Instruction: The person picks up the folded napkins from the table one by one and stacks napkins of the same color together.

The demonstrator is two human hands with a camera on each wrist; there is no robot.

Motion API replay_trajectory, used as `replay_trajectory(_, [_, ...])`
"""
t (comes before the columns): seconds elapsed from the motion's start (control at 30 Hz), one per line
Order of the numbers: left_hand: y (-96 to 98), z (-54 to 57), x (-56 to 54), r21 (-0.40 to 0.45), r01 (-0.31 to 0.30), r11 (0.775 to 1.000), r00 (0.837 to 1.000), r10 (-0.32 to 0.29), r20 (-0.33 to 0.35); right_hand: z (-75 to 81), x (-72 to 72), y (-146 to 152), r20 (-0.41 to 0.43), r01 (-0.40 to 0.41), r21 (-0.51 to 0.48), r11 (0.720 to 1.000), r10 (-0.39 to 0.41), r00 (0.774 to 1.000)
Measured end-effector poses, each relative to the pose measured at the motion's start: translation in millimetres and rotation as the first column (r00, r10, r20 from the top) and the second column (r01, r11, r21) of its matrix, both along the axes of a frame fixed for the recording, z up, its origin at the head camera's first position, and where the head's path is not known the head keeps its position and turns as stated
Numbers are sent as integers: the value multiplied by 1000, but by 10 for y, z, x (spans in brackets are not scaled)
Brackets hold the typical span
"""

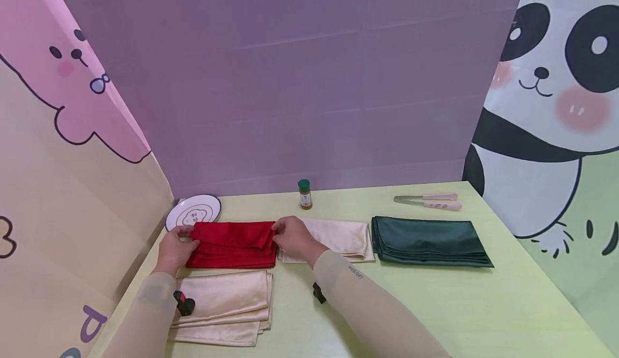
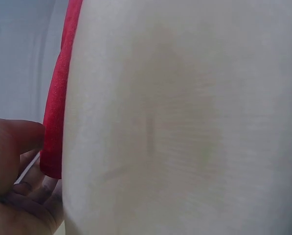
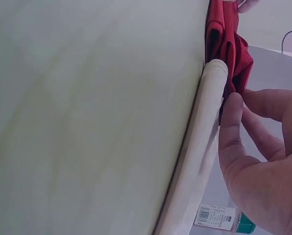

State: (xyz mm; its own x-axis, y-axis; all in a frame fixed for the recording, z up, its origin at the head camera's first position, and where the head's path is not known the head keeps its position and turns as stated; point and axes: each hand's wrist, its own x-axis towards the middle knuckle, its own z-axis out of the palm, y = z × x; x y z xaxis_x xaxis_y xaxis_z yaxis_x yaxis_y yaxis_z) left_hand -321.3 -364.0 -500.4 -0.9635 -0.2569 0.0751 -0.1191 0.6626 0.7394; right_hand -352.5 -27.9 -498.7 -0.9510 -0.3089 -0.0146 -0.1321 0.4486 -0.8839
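Observation:
A folded red cloth (image 1: 234,245) lies on the table between the two hands. My left hand (image 1: 176,248) holds its left edge; in the left wrist view the thumb and fingers meet the red cloth (image 2: 54,117), though a pale surface fills most of that view. At the cloth's right edge, my right hand (image 1: 296,237) pinches the red fabric (image 3: 241,63) between thumb and fingertip. Beneath the right hand and beyond it lies a folded cream cloth (image 1: 338,237). Nearer the person, a folded beige satin cloth (image 1: 222,299) is partly covered by the left forearm.
A folded dark green cloth (image 1: 430,242) lies at the right. Behind it are tongs with pink handles (image 1: 440,201). A small green-capped bottle (image 1: 305,197) stands by the back wall. In the back left corner is a white plate (image 1: 205,205) with a dark rim.

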Motion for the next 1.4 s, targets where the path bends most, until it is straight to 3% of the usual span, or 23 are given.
replay_trajectory(0.37, [-38, -43, -11, -34, -1, 999, 1000, 1, 1, 25, 2, 20, 28, 9, -16, 1000, -9, 1000])
replay_trajectory(0.8, [-62, -28, -22, -58, 34, 998, 999, -34, -2, 34, 18, 34, -4, -1, 14, 1000, 1, 1000])
replay_trajectory(1.4, [-81, -28, 48, -17, 26, 1000, 1000, -26, -6, 77, 73, 61, 30, -42, -17, 999, 43, 999])
